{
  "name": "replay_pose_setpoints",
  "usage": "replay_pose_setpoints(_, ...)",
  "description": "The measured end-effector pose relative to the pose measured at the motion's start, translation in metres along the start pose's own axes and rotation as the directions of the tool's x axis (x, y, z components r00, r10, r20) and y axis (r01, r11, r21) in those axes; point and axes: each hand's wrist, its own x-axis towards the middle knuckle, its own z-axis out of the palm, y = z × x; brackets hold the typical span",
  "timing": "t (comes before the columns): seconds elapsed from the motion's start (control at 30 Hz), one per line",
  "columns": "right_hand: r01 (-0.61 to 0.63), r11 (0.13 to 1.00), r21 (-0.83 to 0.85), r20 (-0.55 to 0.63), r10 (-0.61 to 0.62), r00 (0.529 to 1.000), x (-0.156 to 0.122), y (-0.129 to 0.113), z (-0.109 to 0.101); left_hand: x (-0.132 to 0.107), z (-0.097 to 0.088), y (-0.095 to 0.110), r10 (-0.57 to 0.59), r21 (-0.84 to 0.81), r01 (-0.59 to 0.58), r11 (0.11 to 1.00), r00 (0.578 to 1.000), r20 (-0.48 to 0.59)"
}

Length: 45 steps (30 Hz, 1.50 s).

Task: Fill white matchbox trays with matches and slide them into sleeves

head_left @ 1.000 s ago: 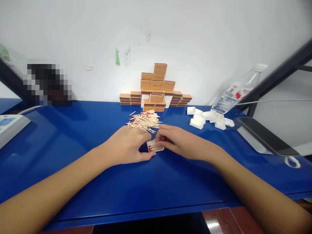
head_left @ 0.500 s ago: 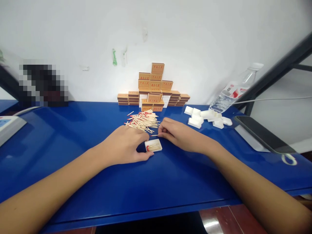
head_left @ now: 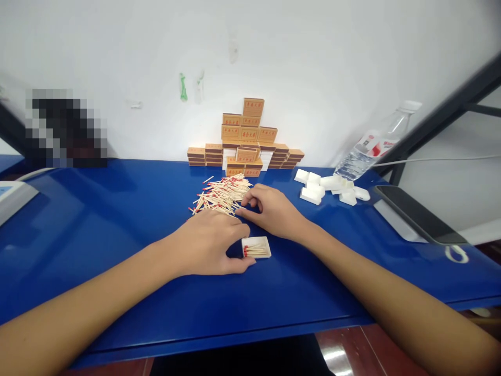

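Note:
A small white matchbox tray (head_left: 257, 247) with several red-tipped matches in it lies on the blue table (head_left: 117, 219). My left hand (head_left: 209, 243) curls round the tray's left end, thumb and fingers holding it. My right hand (head_left: 270, 209) rests just beyond the tray at the near edge of a loose pile of matches (head_left: 221, 192), fingers bent and pinched at the pile; whether a match is between them is hidden.
Brown matchboxes (head_left: 246, 141) are stacked against the white wall. Several empty white trays (head_left: 326, 187) lie at the right, beside a leaning water bottle (head_left: 371, 149) and a dark phone (head_left: 418, 215). A white device (head_left: 11, 194) sits at the far left edge.
My right hand left the tray and moved back to the match pile. The tray, with my left hand on it, sits lower in view than before.

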Motion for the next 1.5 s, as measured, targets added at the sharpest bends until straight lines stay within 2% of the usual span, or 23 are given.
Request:
replay_pose_setpoints(0.13,-0.031,0.997,-0.066,0.092,0.037,0.995,0.001,-0.006,-0.004,0.000,-0.001,-0.001,-0.004,0.007,0.004,1.000,1.000,0.008)
replay_pose_setpoints(0.27,-0.058,0.989,-0.134,0.195,0.084,0.977,-0.007,0.004,-0.026,0.000,-0.006,-0.009,-0.031,0.020,0.031,0.999,0.999,-0.009)
replay_pose_setpoints(0.33,-0.055,0.991,-0.118,0.191,0.077,0.979,-0.010,0.011,-0.039,0.001,-0.008,-0.013,-0.070,0.036,0.071,0.997,0.997,-0.021)
replay_pose_setpoints(0.47,0.035,0.999,0.002,0.161,-0.035,0.986,-0.015,0.008,-0.054,0.003,-0.009,-0.018,-0.128,0.056,0.131,0.990,0.990,-0.055)
replay_pose_setpoints(0.57,0.127,0.989,0.080,0.233,-0.142,0.962,-0.020,-0.007,-0.051,0.002,-0.010,-0.019,-0.132,0.049,0.135,0.990,0.990,-0.059)
replay_pose_setpoints(0.67,0.129,0.982,0.140,0.314,-0.168,0.935,-0.020,-0.013,-0.044,0.000,-0.010,-0.017,-0.132,0.045,0.134,0.990,0.990,-0.045)
replay_pose_setpoints(0.73,0.096,0.988,0.124,0.222,-0.122,0.967,-0.017,-0.005,-0.041,0.000,-0.009,-0.016,-0.103,0.046,0.104,0.993,0.994,-0.032)
replay_pose_setpoints(0.83,0.044,0.999,-0.014,-0.001,-0.044,0.999,-0.009,0.015,-0.034,-0.001,-0.008,-0.012,-0.033,0.030,0.034,0.999,0.999,-0.022)
replay_pose_setpoints(0.9,0.034,0.997,-0.069,-0.036,-0.037,0.999,-0.005,0.026,-0.026,0.000,-0.007,-0.009,0.001,0.010,-0.001,1.000,1.000,-0.021)
replay_pose_setpoints(1.03,0.038,0.998,-0.053,-0.036,-0.040,0.999,0.001,0.027,-0.011,0.000,-0.004,-0.006,0.021,-0.006,-0.021,1.000,0.999,-0.039)
replay_pose_setpoints(1.13,0.027,0.998,-0.058,0.022,-0.026,0.999,0.004,0.020,-0.009,0.000,-0.004,-0.007,0.003,-0.004,-0.003,1.000,0.999,-0.036)
replay_pose_setpoints(1.33,-0.006,0.988,-0.157,0.173,0.033,0.984,-0.002,0.023,-0.025,0.000,-0.006,-0.010,-0.008,0.019,0.009,1.000,1.000,-0.028)
replay_pose_setpoints(1.5,-0.011,0.988,-0.152,0.183,0.039,0.982,-0.008,0.022,-0.043,0.000,-0.008,-0.015,-0.051,0.049,0.054,0.997,0.997,-0.051)
